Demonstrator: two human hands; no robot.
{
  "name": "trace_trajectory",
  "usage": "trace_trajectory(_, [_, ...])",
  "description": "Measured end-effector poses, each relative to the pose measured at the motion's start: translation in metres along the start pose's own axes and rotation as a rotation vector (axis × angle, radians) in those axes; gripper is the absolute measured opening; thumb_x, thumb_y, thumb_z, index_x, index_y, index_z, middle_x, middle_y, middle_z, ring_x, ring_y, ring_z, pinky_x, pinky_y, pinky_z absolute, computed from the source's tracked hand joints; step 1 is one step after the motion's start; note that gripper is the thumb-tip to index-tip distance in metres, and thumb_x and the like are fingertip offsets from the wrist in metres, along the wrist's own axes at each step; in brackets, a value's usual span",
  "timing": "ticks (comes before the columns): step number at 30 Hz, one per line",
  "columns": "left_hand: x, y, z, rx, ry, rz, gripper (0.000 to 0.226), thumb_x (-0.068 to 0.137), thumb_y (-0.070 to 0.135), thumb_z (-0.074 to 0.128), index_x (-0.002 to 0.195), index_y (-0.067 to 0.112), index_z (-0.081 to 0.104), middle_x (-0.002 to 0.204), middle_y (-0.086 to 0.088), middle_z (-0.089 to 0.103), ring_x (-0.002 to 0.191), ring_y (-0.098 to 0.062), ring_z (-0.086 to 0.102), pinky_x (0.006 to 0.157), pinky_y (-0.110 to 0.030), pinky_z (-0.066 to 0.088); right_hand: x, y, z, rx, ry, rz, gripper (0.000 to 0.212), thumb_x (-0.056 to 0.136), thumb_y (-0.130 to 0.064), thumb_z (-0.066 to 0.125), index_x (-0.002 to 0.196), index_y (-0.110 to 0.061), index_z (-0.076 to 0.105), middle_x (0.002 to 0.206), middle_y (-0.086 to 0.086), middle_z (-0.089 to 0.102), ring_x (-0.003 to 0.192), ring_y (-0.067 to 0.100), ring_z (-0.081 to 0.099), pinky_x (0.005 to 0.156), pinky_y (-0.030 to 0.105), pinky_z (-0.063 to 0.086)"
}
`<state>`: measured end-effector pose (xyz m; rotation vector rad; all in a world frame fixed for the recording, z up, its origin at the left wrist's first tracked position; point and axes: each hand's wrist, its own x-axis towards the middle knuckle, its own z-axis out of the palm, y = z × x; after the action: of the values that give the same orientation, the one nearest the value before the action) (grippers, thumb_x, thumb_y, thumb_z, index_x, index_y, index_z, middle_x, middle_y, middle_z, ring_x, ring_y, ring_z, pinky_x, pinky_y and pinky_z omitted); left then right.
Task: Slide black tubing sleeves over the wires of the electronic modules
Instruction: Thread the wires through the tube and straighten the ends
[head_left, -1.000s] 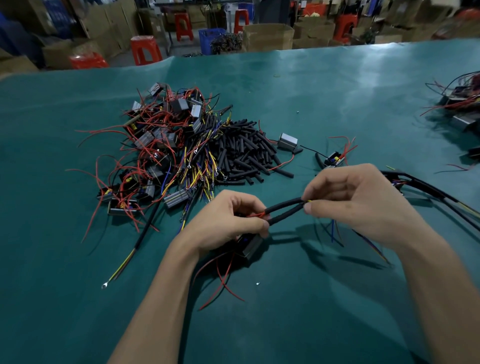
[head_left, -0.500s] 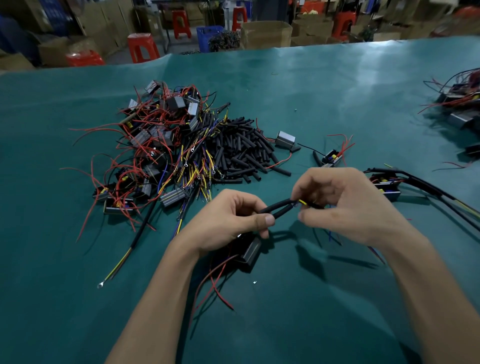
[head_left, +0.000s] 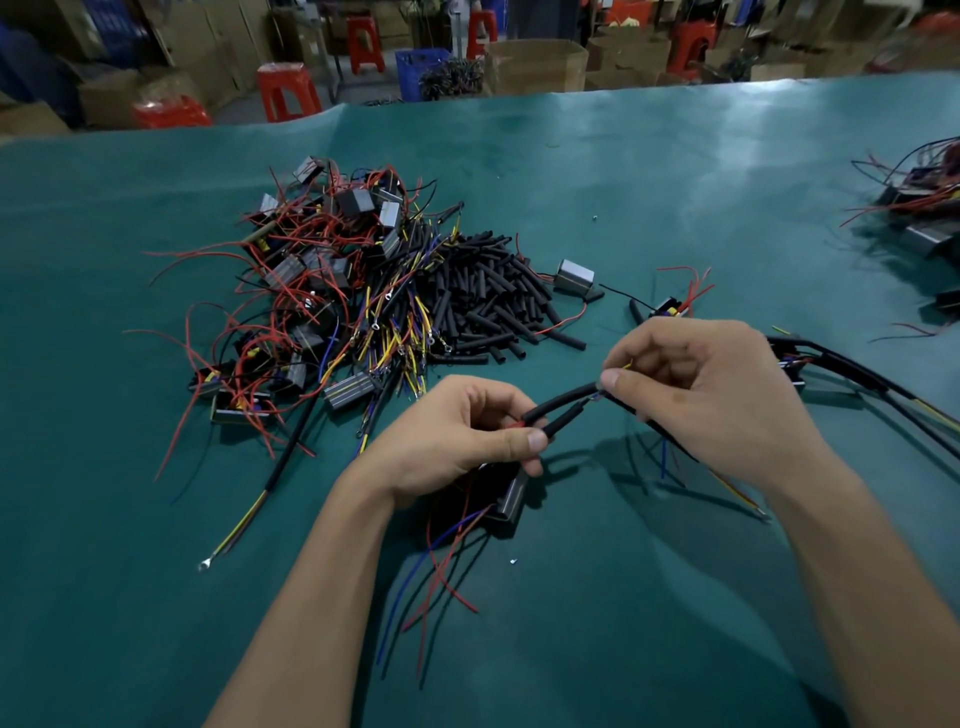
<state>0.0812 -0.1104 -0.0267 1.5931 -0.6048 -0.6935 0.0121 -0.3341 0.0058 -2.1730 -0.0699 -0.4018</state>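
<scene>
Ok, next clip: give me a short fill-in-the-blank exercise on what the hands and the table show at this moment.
1. The left hand pinches two black ____ that reach toward the right hand.
2. The module below the left hand trails loose blue and ____ wires.
3. The pile of loose sleeves lies on a ____ table cover.

Missing words: sleeves; red; green

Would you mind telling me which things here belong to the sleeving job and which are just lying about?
In the job:
- left hand pinching two black sleeves
- right hand feeding wires
- module under the left hand
- pile of cut sleeves
- heap of unsleeved modules

Lying about:
- red stools
- cardboard boxes
- blue crate
</scene>
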Motion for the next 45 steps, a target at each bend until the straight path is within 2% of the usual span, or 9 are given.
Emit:
trace_trajectory(2, [0.000, 0.000, 0.000, 0.003, -0.006, 0.001, 0.010, 0.090, 0.000, 0.068, 0.099, -0.004, 0.068, 0.075, -0.010, 0.071, 0.071, -0.013, 0.065, 0.074, -0.017, 0.050, -0.001, -0.001, 0.001, 0.044, 0.011, 0.032, 0.018, 0.086, -0.010, 0.077, 0.077, -0.024, 0.071, 0.067, -0.002, 0.073, 0.056, 0.013, 0.070, 0.055, 0.023, 0.052])
trace_trajectory(6, [0.000, -0.001, 0.000, -0.003, 0.001, 0.008, 0.012, 0.090, -0.002, 0.068, 0.100, -0.007, 0.067, 0.074, -0.010, 0.071, 0.069, -0.012, 0.065, 0.073, -0.016, 0.050, -0.001, -0.003, 0.006, 0.127, 0.063, 0.082, 0.010, 0.074, -0.014, 0.074, 0.079, -0.022, 0.072, 0.067, 0.001, 0.074, 0.061, 0.020, 0.074, 0.064, 0.039, 0.062])
trace_trajectory(10, [0.000, -0.001, 0.000, -0.009, 0.020, 0.015, 0.014, 0.088, -0.003, 0.069, 0.101, -0.009, 0.066, 0.073, -0.009, 0.069, 0.067, -0.012, 0.065, 0.073, -0.017, 0.051, -0.003, -0.007, 0.009, 0.111, 0.048, 0.095, 0.024, 0.067, -0.018, 0.091, 0.080, -0.024, 0.073, 0.073, -0.004, 0.077, 0.067, 0.014, 0.075, 0.072, 0.032, 0.061])
trace_trajectory(15, [0.000, 0.000, 0.002, -0.023, 0.034, 0.014, 0.010, 0.087, -0.003, 0.070, 0.097, -0.004, 0.068, 0.071, -0.008, 0.068, 0.065, -0.012, 0.064, 0.072, -0.017, 0.051, -0.001, -0.006, 0.009, 0.150, 0.069, 0.094, 0.023, 0.071, -0.006, 0.090, 0.076, -0.020, 0.072, 0.070, -0.003, 0.075, 0.065, 0.012, 0.074, 0.067, 0.022, 0.058])
trace_trajectory(20, [0.001, 0.000, 0.005, -0.023, 0.079, 0.018, 0.009, 0.085, 0.002, 0.074, 0.093, -0.001, 0.071, 0.073, -0.009, 0.071, 0.069, -0.015, 0.064, 0.073, -0.020, 0.052, 0.000, -0.007, 0.011, 0.320, 0.075, 0.190, 0.025, 0.070, 0.007, 0.084, 0.073, -0.013, 0.070, 0.065, 0.010, 0.072, 0.056, 0.025, 0.068, 0.063, 0.038, 0.058])
trace_trajectory(32, [0.001, 0.001, 0.008, 0.021, 0.144, 0.042, 0.006, 0.085, 0.003, 0.076, 0.087, 0.000, 0.072, 0.071, -0.006, 0.073, 0.068, -0.014, 0.066, 0.069, -0.021, 0.053, 0.001, -0.005, 0.009, 0.477, -0.011, 0.253, 0.030, 0.075, 0.013, 0.079, 0.076, -0.011, 0.060, 0.064, 0.008, 0.069, 0.053, 0.020, 0.058, 0.051, 0.025, 0.047])
trace_trajectory(40, [0.002, 0.001, 0.010, 0.017, 0.147, 0.053, 0.006, 0.083, 0.002, 0.078, 0.080, 0.005, 0.073, 0.069, -0.008, 0.072, 0.067, -0.020, 0.063, 0.066, -0.026, 0.052, 0.001, -0.002, 0.004, 0.205, -0.030, 0.144, 0.026, 0.071, -0.006, 0.090, 0.088, -0.019, 0.075, 0.086, -0.007, 0.075, 0.080, 0.010, 0.063, 0.077, 0.035, 0.048])
trace_trajectory(42, [0.001, 0.001, 0.009, 0.013, 0.133, 0.049, 0.008, 0.082, 0.001, 0.078, 0.079, 0.007, 0.073, 0.068, -0.008, 0.072, 0.066, -0.019, 0.064, 0.064, -0.025, 0.052, 0.001, -0.001, 0.001, 0.238, -0.117, 0.165, 0.020, 0.076, -0.004, 0.086, 0.087, -0.019, 0.078, 0.088, -0.003, 0.078, 0.084, 0.010, 0.071, 0.083, 0.031, 0.053])
trace_trajectory(45, [0.002, 0.000, 0.008, 0.017, 0.112, 0.041, 0.007, 0.082, 0.001, 0.079, 0.080, 0.005, 0.073, 0.069, -0.010, 0.072, 0.065, -0.016, 0.064, 0.066, -0.023, 0.052, 0.001, 0.002, -0.001, 0.358, -0.172, 0.202, 0.019, 0.075, 0.006, 0.082, 0.080, -0.012, 0.079, 0.081, 0.009, 0.078, 0.075, 0.015, 0.074, 0.075, 0.021, 0.057])
